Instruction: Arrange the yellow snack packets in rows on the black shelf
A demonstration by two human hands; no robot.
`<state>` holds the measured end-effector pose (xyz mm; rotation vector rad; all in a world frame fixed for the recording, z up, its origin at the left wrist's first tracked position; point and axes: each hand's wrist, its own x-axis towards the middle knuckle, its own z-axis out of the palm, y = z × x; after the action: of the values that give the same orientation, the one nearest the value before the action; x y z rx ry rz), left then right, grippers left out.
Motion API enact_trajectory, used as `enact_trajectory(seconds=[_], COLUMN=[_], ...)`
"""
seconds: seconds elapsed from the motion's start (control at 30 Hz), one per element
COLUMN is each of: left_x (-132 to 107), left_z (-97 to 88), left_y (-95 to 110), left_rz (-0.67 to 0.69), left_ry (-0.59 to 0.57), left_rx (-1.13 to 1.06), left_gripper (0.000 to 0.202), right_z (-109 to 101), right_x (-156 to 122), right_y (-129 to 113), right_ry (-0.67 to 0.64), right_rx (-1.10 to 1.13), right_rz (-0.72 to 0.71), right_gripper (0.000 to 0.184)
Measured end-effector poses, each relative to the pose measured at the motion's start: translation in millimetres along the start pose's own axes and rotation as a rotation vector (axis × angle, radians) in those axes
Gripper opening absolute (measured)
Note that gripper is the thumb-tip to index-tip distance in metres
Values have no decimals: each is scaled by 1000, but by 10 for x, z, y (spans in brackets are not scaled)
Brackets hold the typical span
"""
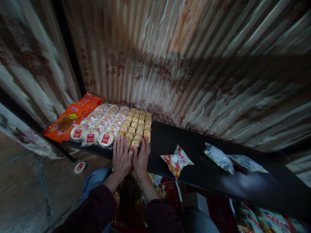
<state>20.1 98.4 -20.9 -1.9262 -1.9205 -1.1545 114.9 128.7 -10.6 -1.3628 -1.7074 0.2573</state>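
My left hand (122, 158) lies flat on the front end of the rows of small yellow wrapped snacks (132, 130), its fingers stretched out. Beside it, thumbs close together, my right hand (141, 158) rests with straight fingers on the front right corner of the same rows. Neither hand is closed around anything. Left of the yellow snacks stand rows of round white wrapped crackers (106, 138) with red labels. An orange snack bag (70, 118) lies at the left end of the black shelf (167, 136). My palms hide some of the front yellow packs.
To the right on the shelf lie a star-shaped snack packet (178, 160), a white-blue packet (219, 157) and a flatter packet (248, 162). One round cracker (79, 167) is on the tiled floor. Boxes with bagged snacks (252, 218) stand below. A patterned curtain (155, 64) hangs behind.
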Motion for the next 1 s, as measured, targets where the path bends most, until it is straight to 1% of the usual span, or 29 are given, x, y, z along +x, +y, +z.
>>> enact_trajectory(seconds=[0.2,0.33,0.43,0.5,0.57,0.6,0.67,0.73,0.8,0.83,0.9,0.93,0.97,1.0], left_x=[4,17,29,28,14,3,-20,-35,-42,-48,-83,-120,-176,-252], left_z=[24,30,17,6,-6,-12,-25,-40,-67,-88,-151,-191,-232,-272], left_y=[-42,-49,-25,-5,8,9,-4,-29,-47,-46,-13,23,70,125], left_rz=[-46,-60,-79,-96,-111,-116,-118,-114,-113,-112,-83,-52,-6,55], left_ry=[25,33,31,31,34,39,52,66,98,120,148,149,132,106], left_rx=[54,20,3,3,1,0,-1,-2,-28,-54,-116,-145,-166,-186], left_gripper=[54,55,55,55,56,56,56,56,57,57,56,54,51,48], right_z=[-4,-16,-79,-167,-304,-391,-585,-779,-929,-978,-1019,-1017,-1005,-991], right_x=[20,-2,-33,-93,-222,-317,-566,-857,-1133,-1249,-1413,-1459,-1481,-1483], right_y=[2,-9,-46,-70,-76,-65,3,149,367,492,730,826,897,940], right_ry=[-12,-33,-34,-6,18,17,-29,-72,-109,-109,-28,-8,14,59], right_rx=[-7,-24,-20,-2,24,34,28,14,-17,-41,-84,-92,-89,-73], right_rz=[-13,-8,-15,-24,-46,-56,-74,-57,13,89,313,419,489,511], right_gripper=[49,49,50,50,48,46,44,41,39,38,37,37,36,37])
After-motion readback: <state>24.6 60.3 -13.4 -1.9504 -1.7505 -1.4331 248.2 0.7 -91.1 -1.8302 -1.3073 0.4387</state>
